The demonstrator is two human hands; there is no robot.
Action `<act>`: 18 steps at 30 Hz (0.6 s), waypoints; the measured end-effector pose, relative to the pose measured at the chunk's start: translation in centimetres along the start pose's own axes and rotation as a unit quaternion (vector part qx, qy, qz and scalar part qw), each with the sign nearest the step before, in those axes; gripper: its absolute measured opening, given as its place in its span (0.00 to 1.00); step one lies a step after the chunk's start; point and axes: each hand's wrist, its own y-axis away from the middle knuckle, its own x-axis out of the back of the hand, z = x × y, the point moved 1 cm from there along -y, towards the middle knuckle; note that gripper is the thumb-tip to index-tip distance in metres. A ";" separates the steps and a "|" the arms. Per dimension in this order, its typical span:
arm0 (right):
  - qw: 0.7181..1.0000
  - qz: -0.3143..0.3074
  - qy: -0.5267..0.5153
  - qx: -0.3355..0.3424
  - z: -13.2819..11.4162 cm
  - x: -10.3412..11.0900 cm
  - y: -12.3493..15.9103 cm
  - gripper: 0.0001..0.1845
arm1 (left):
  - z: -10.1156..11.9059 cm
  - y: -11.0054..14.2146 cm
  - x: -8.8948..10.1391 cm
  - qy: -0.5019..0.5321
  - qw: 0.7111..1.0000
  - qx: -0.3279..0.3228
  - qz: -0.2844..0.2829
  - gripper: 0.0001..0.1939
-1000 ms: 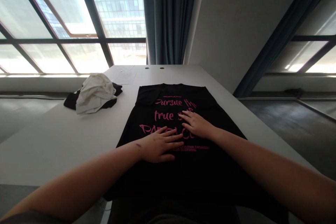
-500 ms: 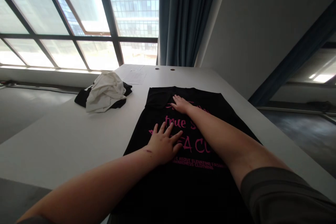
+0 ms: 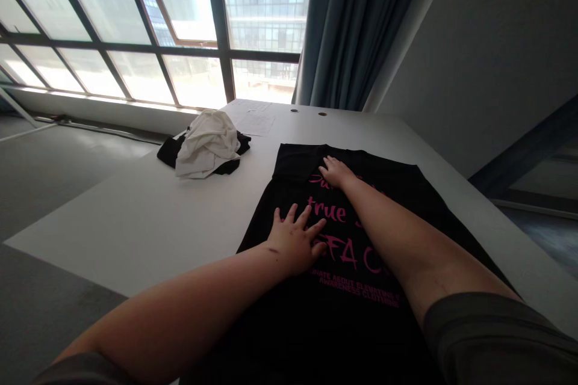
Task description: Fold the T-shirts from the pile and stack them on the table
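Note:
A black T-shirt [image 3: 316, 331] with pink lettering lies spread over the table, its far end toward the window. On the left part of the print my left hand [image 3: 295, 242] rests with fingers spread, covering some letters. Farther up the shirt, by the top line of lettering, my right hand [image 3: 336, 172] lies palm down with its fingers stretched out. Neither hand grips the cloth. At the shirt's upper left, a sleeve-like part looks folded in over the body. My right forearm hides the right side of the print.
Crumpled white cloth [image 3: 210, 141] lies on black cloth [image 3: 168, 152] at the table's left. Paper sheets [image 3: 257, 122] lie at the far end of the white table [image 3: 180, 216], near two round holes. A blue curtain [image 3: 356, 30] hangs behind, beside large windows.
The view has turned left, so the shirt, table and cloth pile appear farther right. Both hands stay on the shirt in nearly the same places, still flat.

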 end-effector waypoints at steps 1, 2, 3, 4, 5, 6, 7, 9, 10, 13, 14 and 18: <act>1.000 -0.002 -0.001 -0.002 -0.1 0.1 0.0 0.37 | -0.2 0.5 -0.1 -0.002 1.000 -0.003 0.002 0.35; 1.000 -0.003 -0.002 -0.005 -0.2 0.2 0.0 0.37 | -0.6 1.3 -0.2 -0.003 1.000 -0.009 0.003 0.36; 1.000 -0.004 -0.003 -0.007 -0.3 0.5 0.0 0.36 | -0.9 2.3 -0.4 -0.004 1.000 -0.017 0.007 0.35; 1.000 -0.005 -0.004 -0.010 -0.5 0.8 0.0 0.35 | -1.3 3.5 -0.6 -0.005 1.000 -0.028 0.013 0.35; 1.000 -0.005 -0.005 -0.014 -0.7 1.3 -0.1 0.35 | -1.8 5.0 -0.8 -0.004 0.999 -0.041 0.024 0.34; 1.000 -0.002 -0.007 -0.020 -1.1 2.0 -0.1 0.34 | -2.3 6.6 -1.0 -0.002 0.998 -0.053 0.039 0.33; 1.000 0.006 -0.009 -0.026 -1.5 2.7 -0.2 0.33 | -2.8 8.3 -1.2 -0.001 0.996 -0.066 0.055 0.32; 0.999 0.041 -0.014 -0.030 -3.0 4.1 -0.5 0.33 | -3.7 11.9 -1.6 -0.004 0.994 -0.076 0.079 0.31; 0.998 0.063 -0.017 -0.025 -4.1 4.7 -0.7 0.34 | -4.2 13.7 -1.9 -0.008 0.993 -0.065 0.095 0.31; 0.995 0.091 -0.029 0.019 -8.7 5.8 -1.1 0.31 | -5.2 18.3 -2.9 -0.025 0.986 0.020 0.163 0.30; 0.996 0.080 -0.033 0.035 -10.5 5.8 -1.2 0.28 | -5.4 19.5 -3.2 -0.028 0.980 0.065 0.188 0.30; 0.998 0.003 -0.037 0.047 -16.8 4.8 -2.2 0.33 | -5.1 21.5 -3.3 0.000 0.945 0.226 0.236 0.22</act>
